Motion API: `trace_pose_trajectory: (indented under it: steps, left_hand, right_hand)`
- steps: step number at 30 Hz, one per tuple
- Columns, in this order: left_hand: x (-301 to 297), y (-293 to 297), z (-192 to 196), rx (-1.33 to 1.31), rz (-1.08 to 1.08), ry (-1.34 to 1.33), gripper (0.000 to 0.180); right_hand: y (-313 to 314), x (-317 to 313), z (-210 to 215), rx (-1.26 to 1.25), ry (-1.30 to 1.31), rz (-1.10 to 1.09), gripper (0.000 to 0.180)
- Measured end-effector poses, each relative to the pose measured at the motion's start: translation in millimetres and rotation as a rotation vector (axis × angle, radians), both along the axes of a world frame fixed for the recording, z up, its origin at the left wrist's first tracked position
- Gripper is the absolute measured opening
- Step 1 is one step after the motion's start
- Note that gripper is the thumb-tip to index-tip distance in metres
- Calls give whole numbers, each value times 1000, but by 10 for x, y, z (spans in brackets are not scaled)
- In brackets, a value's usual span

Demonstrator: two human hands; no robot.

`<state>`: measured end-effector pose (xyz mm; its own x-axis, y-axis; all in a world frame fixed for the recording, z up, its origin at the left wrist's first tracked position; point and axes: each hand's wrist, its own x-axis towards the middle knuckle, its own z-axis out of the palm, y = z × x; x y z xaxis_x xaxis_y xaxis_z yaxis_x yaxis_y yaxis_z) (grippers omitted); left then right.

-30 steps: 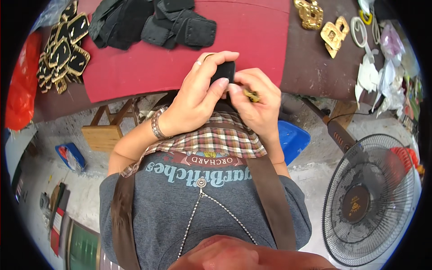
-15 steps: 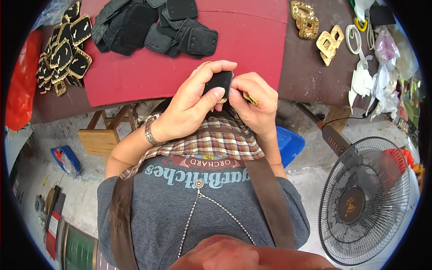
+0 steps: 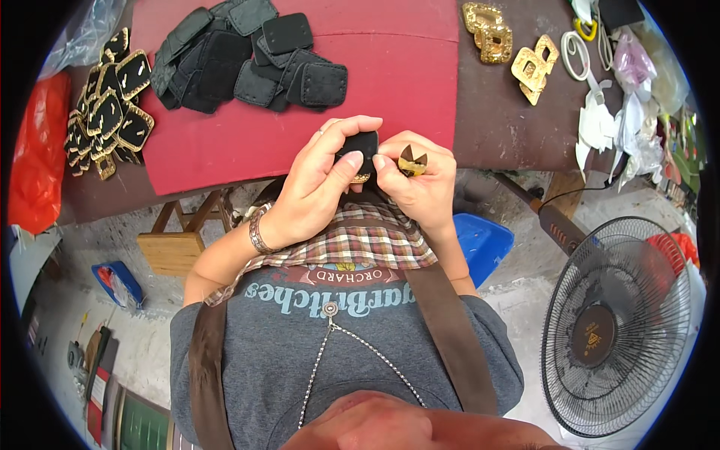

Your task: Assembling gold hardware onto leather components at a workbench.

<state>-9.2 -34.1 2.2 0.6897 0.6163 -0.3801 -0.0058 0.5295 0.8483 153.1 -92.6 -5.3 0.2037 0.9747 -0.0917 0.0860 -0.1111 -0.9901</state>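
Just past the table's near edge, my left hand [image 3: 319, 176] grips a black rounded-square patch [image 3: 365, 142], its thumb pressed on the face. A gold rim shows under the patch's lower edge. My right hand [image 3: 416, 176] is closed beside it, thumb and index fingertip pinched at the patch's right edge. Out of that same fist sticks a small gold metal piece [image 3: 412, 166] with a V-shaped notch at its end; its kind does not show. Whatever the right fingertips pinch is hidden.
Black patches [image 3: 225, 64] lie heaped on a red mat [image 3: 397, 82]. Gold-rimmed black pieces [image 3: 112, 105] are piled at the left by a red bag [image 3: 37, 157]. Gold frames [image 3: 531, 71] lie at the right, near plastic bags [image 3: 634, 67]. A fan [image 3: 600, 337] stands at lower right.
The gold notched piece in my right hand has turned upward and shows more. Both hands appear slightly lower and further left, with the view itself shifted. The left hand keeps its grip.
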Motion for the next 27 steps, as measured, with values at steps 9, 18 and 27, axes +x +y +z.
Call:
trace_pose_trajectory:
  steps: [9, 18, 27]
  left_hand:
    - [15, 38, 7, 365, -14, 132, 37]
    - [43, 18, 59, 296, -25, 96, 39]
    - [112, 10, -91, 850, -74, 171, 37]
  right_hand:
    - [-37, -119, -22, -15, -18, -110, 4]
    - [-57, -53, -64, 97, -3, -39, 8]
    - [-127, -71, -59, 3, 51, -106, 6]
